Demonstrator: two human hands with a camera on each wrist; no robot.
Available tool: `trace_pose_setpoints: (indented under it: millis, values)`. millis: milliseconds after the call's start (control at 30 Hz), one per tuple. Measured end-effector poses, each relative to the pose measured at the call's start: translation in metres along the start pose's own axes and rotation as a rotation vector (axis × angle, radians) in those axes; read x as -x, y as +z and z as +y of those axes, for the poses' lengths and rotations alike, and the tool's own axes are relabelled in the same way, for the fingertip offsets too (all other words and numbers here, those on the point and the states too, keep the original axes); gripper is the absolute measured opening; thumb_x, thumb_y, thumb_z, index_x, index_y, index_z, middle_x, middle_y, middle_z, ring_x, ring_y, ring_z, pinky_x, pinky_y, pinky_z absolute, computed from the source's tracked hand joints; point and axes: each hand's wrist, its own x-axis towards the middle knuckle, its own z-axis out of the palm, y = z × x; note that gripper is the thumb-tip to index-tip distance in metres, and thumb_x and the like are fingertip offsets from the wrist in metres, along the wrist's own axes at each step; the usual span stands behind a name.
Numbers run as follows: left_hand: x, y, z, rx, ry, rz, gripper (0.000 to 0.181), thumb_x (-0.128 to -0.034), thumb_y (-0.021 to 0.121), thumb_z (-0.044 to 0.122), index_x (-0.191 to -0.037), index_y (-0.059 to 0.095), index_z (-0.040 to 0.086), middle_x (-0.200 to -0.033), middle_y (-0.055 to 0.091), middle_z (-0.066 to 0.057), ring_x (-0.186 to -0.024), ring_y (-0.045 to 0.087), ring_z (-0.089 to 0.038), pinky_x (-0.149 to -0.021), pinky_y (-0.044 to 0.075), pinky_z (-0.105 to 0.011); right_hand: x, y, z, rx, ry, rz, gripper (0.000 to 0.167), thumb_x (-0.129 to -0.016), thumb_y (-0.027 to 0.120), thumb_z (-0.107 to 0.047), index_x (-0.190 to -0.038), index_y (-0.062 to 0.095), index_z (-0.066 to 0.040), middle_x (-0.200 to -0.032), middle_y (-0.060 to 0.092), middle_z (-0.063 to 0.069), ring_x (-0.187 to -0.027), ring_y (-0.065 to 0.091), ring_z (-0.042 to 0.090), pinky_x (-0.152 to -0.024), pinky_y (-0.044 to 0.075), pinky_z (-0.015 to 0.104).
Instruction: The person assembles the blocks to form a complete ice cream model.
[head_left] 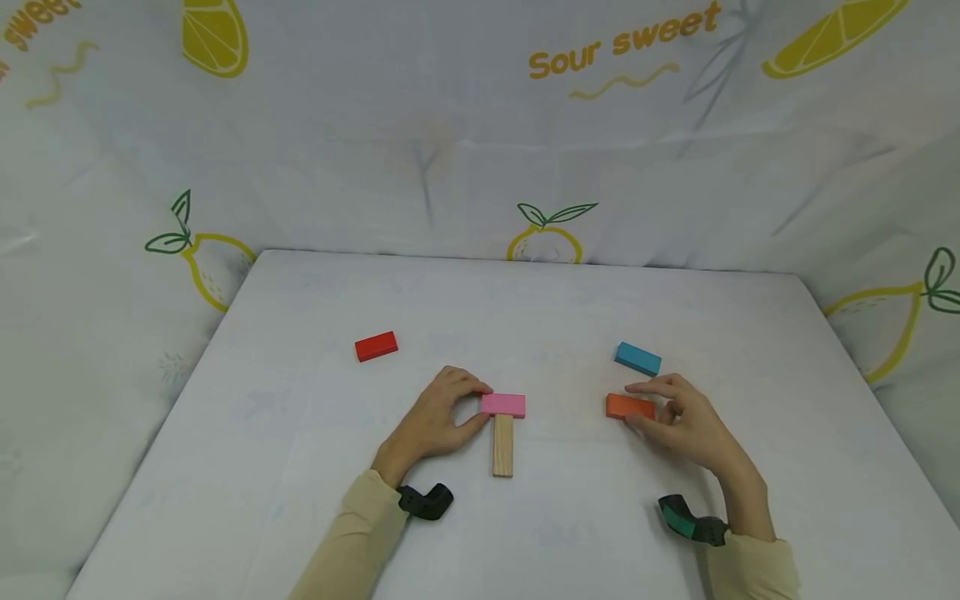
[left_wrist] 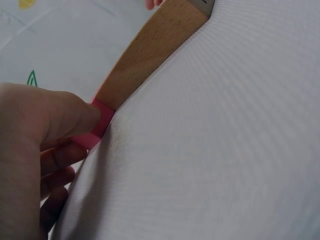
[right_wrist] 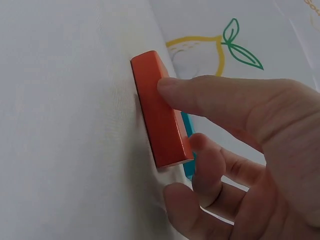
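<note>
The pink block [head_left: 504,404], orange block [head_left: 624,406], red block [head_left: 377,346] and blue block [head_left: 637,358] are plain, the wooden block [head_left: 503,447] tan-grained. Yellow-and-green lemons [head_left: 544,245] pattern the white backdrop [head_left: 337,150].

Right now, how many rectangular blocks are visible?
5: red block, back left; pink block, at left hand; plain wooden block, against pink; orange block, at right hand; blue block, behind orange.

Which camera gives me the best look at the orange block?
The right wrist view, because the orange block appears large and close, its long face almost wholly uncovered. The head view shows it much smaller; the left wrist view doesn't show it.
</note>
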Motion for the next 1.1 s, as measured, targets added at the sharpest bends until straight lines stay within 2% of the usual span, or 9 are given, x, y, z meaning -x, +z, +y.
trace_pose_setpoints:
  millis: [233,567,867,1100]
  values:
    - [-0.0011,-0.0004,-0.0001,0.003,-0.006,-0.012,0.027,-0.0897,0.075,0.019,-0.115,0.073,0.012,-0.11,0.07,0.0,-0.113,0.058,-0.018,-0.102,0.051,-0.038,0.0002,0.0026,0.0018,-0.034,0.002,-0.023,0.037,-0.082,0.081,-0.002,-0.118,0.072,-0.001,-0.105,0.058,0.011,-0.054,0.041,0.003,-0.05,0.037,0.021]
    - [-0.0016,0.0007,-0.0018,-0.006,0.002,-0.006,0.026,-0.0895,0.075,0.019,-0.114,0.074,0.011,-0.11,0.07,0.0,-0.113,0.058,-0.018,-0.102,0.051,-0.038,-0.0014,0.0075,0.0047,0.025,0.026,-0.037,0.037,-0.082,0.083,-0.005,-0.118,0.073,-0.004,-0.106,0.061,0.011,-0.063,0.042,0.002,-0.055,0.037,0.02]
    - [-0.0016,0.0014,-0.0034,-0.001,-0.003,-0.004,0.026,-0.0895,0.075,0.019,-0.114,0.073,0.011,-0.11,0.07,0.0,-0.114,0.058,-0.017,-0.101,0.051,-0.038,-0.0026,0.0085,0.0048,0.026,0.05,-0.048,0.037,-0.083,0.082,-0.007,-0.119,0.072,-0.005,-0.106,0.062,0.01,-0.062,0.041,0.002,-0.054,0.036,0.02]
    - [-0.0011,0.0029,-0.0041,-0.005,0.012,0.002,0.026,-0.0892,0.074,0.019,-0.114,0.073,0.011,-0.109,0.07,0.0,-0.113,0.058,-0.017,-0.1,0.052,-0.037,-0.0032,0.0076,0.0064,0.023,0.035,-0.051,0.037,-0.082,0.083,-0.007,-0.117,0.073,-0.005,-0.106,0.064,0.011,-0.061,0.041,0.002,-0.054,0.037,0.02]
